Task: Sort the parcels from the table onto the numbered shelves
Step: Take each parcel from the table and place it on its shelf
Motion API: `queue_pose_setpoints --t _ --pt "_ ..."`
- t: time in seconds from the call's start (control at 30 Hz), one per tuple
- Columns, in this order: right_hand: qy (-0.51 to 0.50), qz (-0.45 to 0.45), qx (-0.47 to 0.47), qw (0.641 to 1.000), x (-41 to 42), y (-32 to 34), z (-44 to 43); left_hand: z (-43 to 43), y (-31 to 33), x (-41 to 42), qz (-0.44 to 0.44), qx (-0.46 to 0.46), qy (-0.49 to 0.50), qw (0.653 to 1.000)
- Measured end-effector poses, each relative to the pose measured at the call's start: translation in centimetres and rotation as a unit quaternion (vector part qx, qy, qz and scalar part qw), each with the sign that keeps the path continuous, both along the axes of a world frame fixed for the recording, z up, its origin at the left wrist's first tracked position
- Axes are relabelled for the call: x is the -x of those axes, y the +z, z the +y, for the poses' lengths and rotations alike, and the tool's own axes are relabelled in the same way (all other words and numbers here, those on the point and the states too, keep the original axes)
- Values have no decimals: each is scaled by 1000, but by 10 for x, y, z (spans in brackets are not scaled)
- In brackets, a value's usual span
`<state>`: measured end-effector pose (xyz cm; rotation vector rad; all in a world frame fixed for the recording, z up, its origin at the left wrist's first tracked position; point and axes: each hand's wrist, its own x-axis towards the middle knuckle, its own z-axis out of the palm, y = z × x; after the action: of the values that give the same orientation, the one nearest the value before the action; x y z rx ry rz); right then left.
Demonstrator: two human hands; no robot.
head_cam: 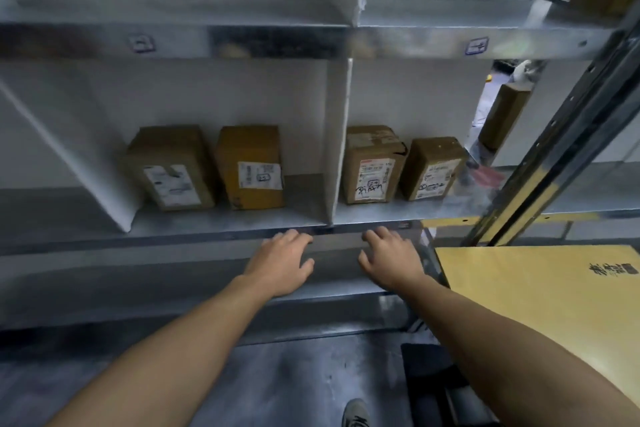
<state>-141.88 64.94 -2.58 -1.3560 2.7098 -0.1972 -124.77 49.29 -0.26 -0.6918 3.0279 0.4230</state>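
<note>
Held the left hand (282,262) out low in front of the shelf (207,224), palm down, fingers relaxed and slightly spread, with nothing in it. Held the right hand (388,260) just beside it the same way, equally empty; could not tell whether either touched the metal edge. Found four parcels (251,166) standing upright further back on that shelf, well apart from both hands, printed labels facing out. Counted two left of the white divider (337,135) and two right of it. Noted small tags (141,43) on the rail above, one over each bay, too blurred to read. Saw a large yellow carton (536,305) low on the right, below a slanting metal post (554,149), and a shoe (355,412) on the floor. Saw no table anywhere in view.

Judged the step as the gap between parcels: four already shelved, nothing carried. Could not say how many remained. Judged that the next move called for drawing both arms back, turning toward the table, and taking up one parcel. Called also for reading its label number before lifting, then matching it to a bay tag. Seemed wise to set it upright, label outward, clear of the divider and the neighbours.
</note>
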Motion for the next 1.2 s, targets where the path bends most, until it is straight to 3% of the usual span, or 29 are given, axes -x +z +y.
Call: queue_pose_setpoints --t 0.17,0.37,0.7,1.2 --pt "117 8 -29 993 -117 1 -65 -35 -6 -137 -27 36 120 992" --pt "243 1 -70 967 -245 1 -139 -55 -17 -297 -69 62 271 958" --pt "481 16 -96 871 -453 1 -255 -65 -23 -521 -76 30 513 854" --pt "676 32 -74 733 -706 11 -463 -176 -15 -730 -101 28 676 729"
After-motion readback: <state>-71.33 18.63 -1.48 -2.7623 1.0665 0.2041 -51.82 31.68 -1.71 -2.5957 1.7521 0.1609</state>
